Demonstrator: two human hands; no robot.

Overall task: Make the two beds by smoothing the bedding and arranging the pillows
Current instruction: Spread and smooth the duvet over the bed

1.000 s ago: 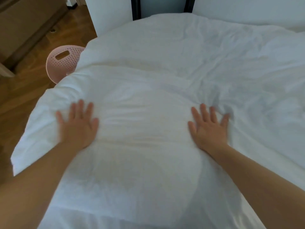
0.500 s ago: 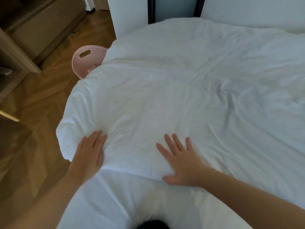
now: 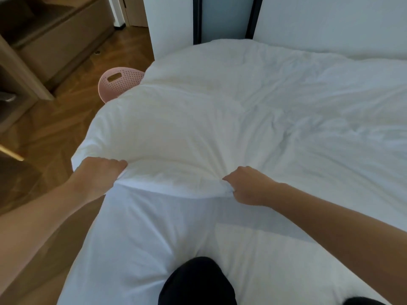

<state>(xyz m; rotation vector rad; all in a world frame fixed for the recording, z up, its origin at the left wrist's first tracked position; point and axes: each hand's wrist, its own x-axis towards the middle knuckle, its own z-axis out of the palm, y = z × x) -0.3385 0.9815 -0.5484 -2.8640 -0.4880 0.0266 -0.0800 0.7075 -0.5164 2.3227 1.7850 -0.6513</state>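
Formerly pressed under flat palms, the duvet (image 3: 198,128) now has its near hem bunched and raised. It covers the far part of the bed, clear of the bare sheet (image 3: 154,249) nearer the person. Judged soft, light and bulky; it will sag between holds, so grips belong on the hem, set wide toward the corners. Left hand (image 3: 99,172): fingers curled round the hem by the left corner. Right hand (image 3: 248,186): pinching the hem mid-edge.
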